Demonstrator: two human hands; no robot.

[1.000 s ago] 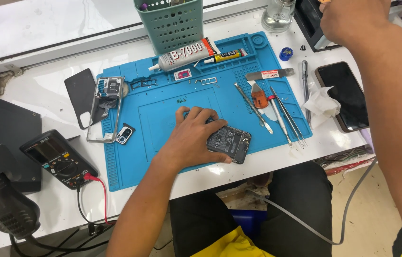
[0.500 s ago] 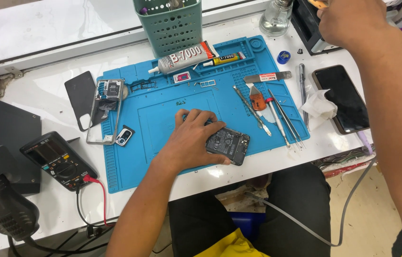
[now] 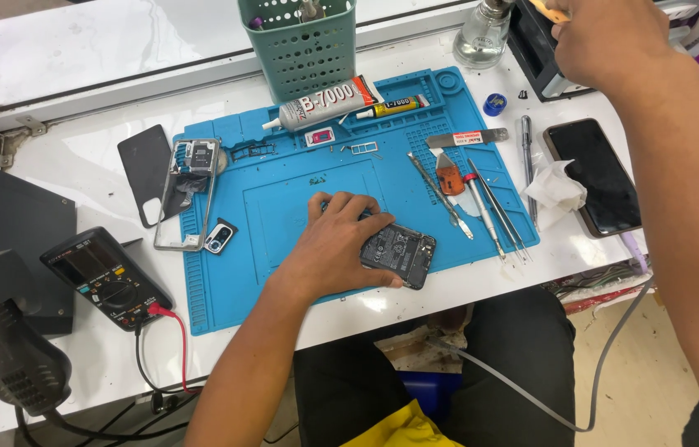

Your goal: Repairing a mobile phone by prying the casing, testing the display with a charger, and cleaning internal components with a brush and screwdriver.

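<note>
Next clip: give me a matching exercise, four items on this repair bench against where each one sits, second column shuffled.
Things:
1. opened black phone with exposed internals
2. black multimeter with red lead
3. green perforated plastic basket
4. intact black phone with dark screen

Places:
A. on the white table left of the blue silicone work mat
B. right of the mat, beside a crumpled white tissue
C. under the left hand at the mat's near edge
D. behind the mat's far edge

Pairs: 1-C, 2-A, 3-D, 4-B
</note>
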